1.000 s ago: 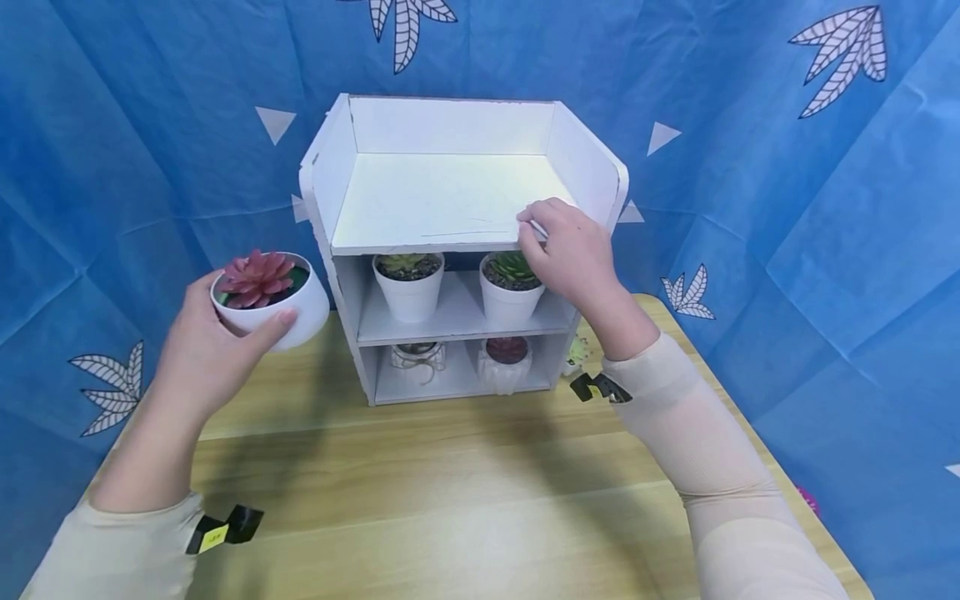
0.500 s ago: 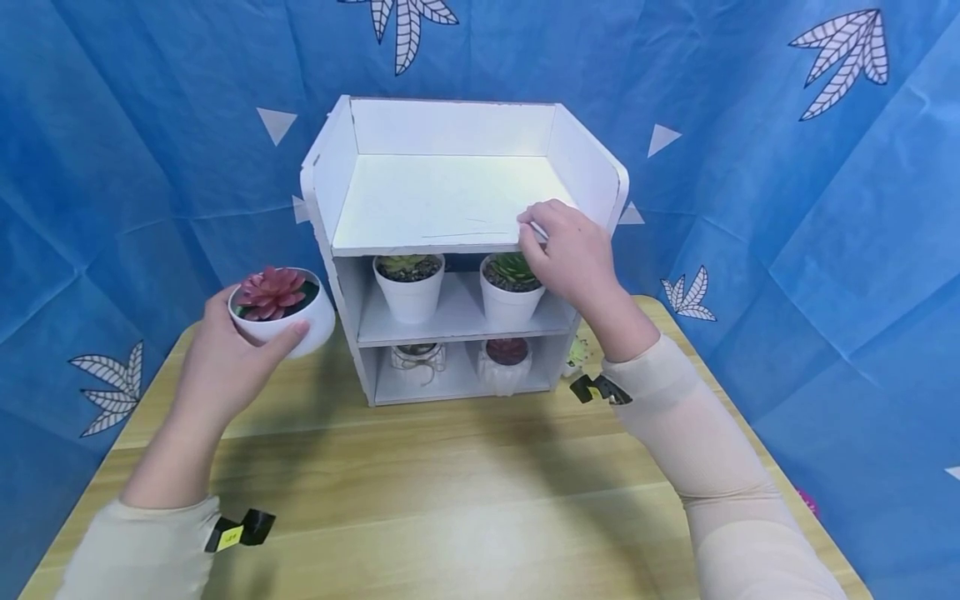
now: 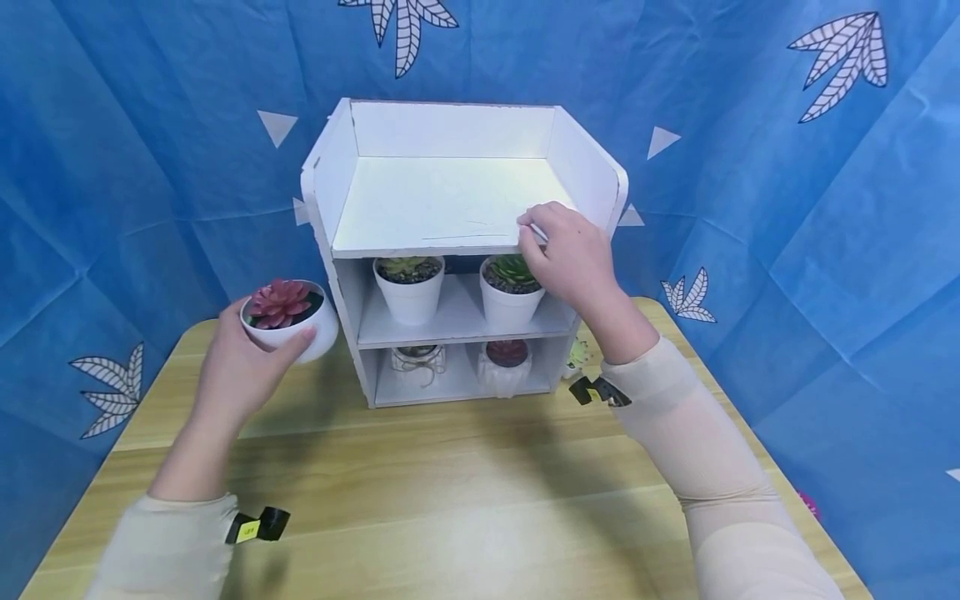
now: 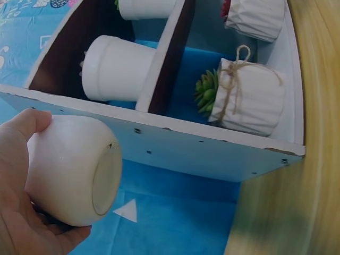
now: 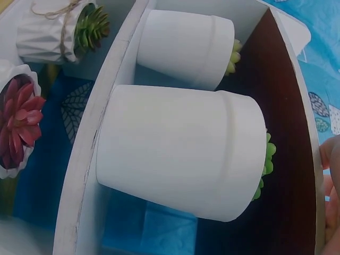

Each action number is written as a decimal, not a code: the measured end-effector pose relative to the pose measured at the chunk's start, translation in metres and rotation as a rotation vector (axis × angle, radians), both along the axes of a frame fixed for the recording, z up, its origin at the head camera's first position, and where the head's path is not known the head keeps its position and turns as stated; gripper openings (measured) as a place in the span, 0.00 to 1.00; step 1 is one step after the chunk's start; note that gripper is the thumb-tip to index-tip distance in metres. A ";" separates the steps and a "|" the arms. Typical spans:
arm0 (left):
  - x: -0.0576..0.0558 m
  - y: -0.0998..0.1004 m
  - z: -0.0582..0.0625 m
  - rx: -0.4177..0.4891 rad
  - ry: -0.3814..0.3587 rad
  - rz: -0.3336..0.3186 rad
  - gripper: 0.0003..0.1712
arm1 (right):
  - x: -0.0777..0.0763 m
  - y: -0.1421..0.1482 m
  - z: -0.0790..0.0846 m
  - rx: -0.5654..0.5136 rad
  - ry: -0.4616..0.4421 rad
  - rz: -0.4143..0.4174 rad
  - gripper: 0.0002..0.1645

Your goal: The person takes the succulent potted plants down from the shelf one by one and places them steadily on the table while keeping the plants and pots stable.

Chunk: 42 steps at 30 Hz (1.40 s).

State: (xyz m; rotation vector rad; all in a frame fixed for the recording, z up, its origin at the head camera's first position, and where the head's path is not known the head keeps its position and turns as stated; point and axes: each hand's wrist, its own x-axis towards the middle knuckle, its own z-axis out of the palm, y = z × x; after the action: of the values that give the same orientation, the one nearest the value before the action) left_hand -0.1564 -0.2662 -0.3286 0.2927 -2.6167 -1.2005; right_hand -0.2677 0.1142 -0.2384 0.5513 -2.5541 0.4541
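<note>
My left hand (image 3: 243,367) grips a round white pot with a red succulent (image 3: 279,304), held upright in the air just left of the white shelf (image 3: 457,200). In the left wrist view the pot's smooth side and base (image 4: 77,170) show beside the shelf's outer side wall. My right hand (image 3: 573,254) rests at the front right edge of the top board, fingers loosely bent. Only a little of its fingers (image 5: 330,159) shows in the right wrist view, along the board's edge. Two white pots with green succulents (image 3: 408,292) (image 3: 512,292) stand on the middle level.
Below them sit a pot tied with twine (image 3: 417,360) and a white pot with a dark red succulent (image 3: 506,362). A pale green plant (image 3: 577,357) stands behind the shelf's right side. The wooden table (image 3: 435,483) reaches a blue patterned cloth (image 3: 172,150) at the back and sides.
My left hand has moved down and to the right with the red succulent pot, closer to the shelf's left side. My right hand has stayed at the board's edge.
</note>
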 end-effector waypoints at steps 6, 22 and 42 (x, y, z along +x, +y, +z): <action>-0.005 -0.001 -0.012 -0.002 0.000 0.013 0.65 | 0.000 0.000 0.000 -0.001 -0.001 -0.002 0.24; -0.012 -0.003 -0.040 0.002 -0.014 0.060 0.66 | -0.001 0.000 -0.001 -0.004 0.003 -0.009 0.25; -0.020 -0.004 -0.074 0.051 -0.012 0.057 0.66 | -0.001 0.000 -0.001 -0.001 0.000 -0.009 0.25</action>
State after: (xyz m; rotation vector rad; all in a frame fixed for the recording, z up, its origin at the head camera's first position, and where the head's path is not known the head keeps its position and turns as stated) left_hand -0.1765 -0.2698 -0.4027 0.3821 -2.5728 -1.2511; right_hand -0.2691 0.1139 -0.2398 0.5389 -2.5556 0.4518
